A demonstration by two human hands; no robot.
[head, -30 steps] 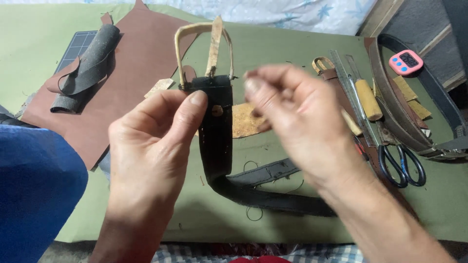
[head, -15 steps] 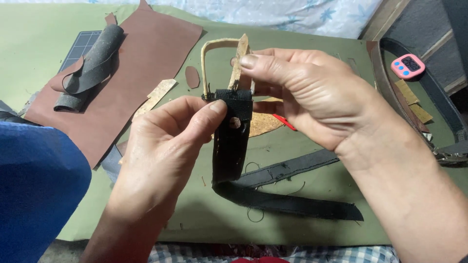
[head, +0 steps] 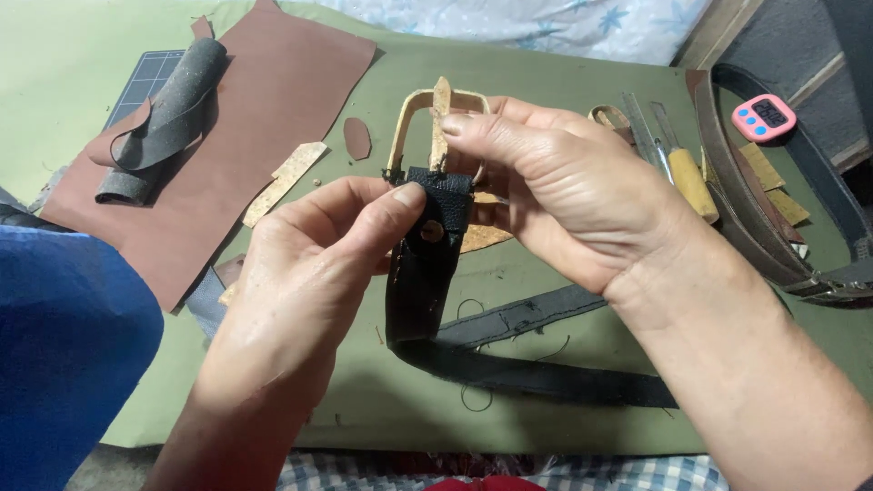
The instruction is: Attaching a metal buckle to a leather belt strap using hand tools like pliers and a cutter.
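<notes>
Both hands grip the black belt (head: 426, 273): left hand (head: 309, 273) pinches its folded end, right hand (head: 564, 191) holds the tan buckle (head: 435, 114), pointing far; pink timer (head: 762, 116) far right.

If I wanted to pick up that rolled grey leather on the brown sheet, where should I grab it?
Probably around the middle of the rolled grey leather, coming from above with fingers across its width. It lies flat on the brown leather sheet, slanting toward the cutting mat; a loose flap curls off its lower part, so a grip there would likely unroll it.

leatherwork bench, green mat (head: 564, 100), brown leather sheet (head: 273, 100), metal ruler (head: 638, 127), awl (head: 687, 177)
</notes>
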